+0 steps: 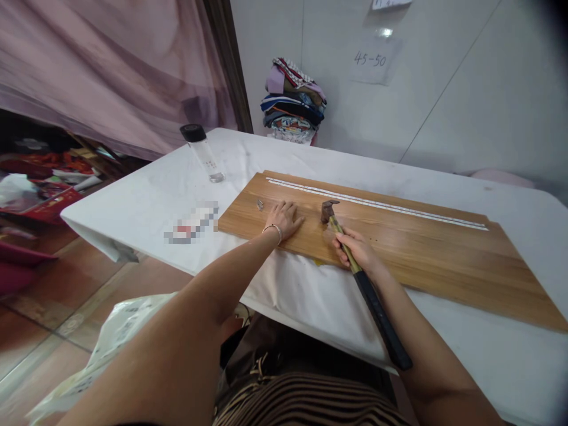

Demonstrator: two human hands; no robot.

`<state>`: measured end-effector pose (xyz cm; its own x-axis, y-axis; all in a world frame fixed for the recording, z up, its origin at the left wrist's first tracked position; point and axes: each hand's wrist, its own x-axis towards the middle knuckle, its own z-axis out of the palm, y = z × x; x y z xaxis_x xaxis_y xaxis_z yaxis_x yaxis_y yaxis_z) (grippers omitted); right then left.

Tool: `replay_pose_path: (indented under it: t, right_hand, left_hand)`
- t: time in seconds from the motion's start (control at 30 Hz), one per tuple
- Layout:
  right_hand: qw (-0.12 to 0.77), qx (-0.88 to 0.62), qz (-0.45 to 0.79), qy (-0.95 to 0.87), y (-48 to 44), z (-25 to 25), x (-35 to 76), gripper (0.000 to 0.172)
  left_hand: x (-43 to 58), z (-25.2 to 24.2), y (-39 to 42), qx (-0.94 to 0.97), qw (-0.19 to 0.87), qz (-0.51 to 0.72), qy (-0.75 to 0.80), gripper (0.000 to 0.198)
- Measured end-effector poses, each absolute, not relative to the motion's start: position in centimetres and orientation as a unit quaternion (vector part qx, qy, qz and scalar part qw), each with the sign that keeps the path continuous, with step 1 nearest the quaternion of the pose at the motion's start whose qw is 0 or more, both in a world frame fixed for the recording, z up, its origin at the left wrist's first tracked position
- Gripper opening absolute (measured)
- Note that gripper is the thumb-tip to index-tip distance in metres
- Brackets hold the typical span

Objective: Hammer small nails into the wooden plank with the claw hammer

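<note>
A long brown wooden board (421,254) lies flat across the table. My left hand (284,219) rests palm down on its left part, fingers stretched out, with a bracelet at the wrist. Just left of those fingers sits a small metal piece (260,205), too small to name. My right hand (358,251) is wrapped round the upper handle of a claw hammer (373,302), its rusty head just above the board and its black grip slanting toward me. Two white measuring strips (377,204) run along the board's far edge.
The white-covered table (133,183) holds a clear bottle with a black lid (204,154) at the back left and a blurred-out object (190,223) near the left edge. Folded clothes (293,106) are stacked behind, by the wall. A white plastic bag (128,325) hangs at lower left.
</note>
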<state>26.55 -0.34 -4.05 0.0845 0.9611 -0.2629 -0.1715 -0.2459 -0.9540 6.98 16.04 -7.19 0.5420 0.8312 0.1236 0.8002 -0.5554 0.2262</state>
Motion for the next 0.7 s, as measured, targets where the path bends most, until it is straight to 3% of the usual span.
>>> replay_pose_path:
  t: [0.7]
  right_hand:
    - [0.503, -0.542, 0.570, -0.359, -0.34, -3.75, 26.42, 0.045]
  left_hand:
    - [7.01, -7.00, 15.97, 0.879, 0.063, 0.111, 0.459, 0.038]
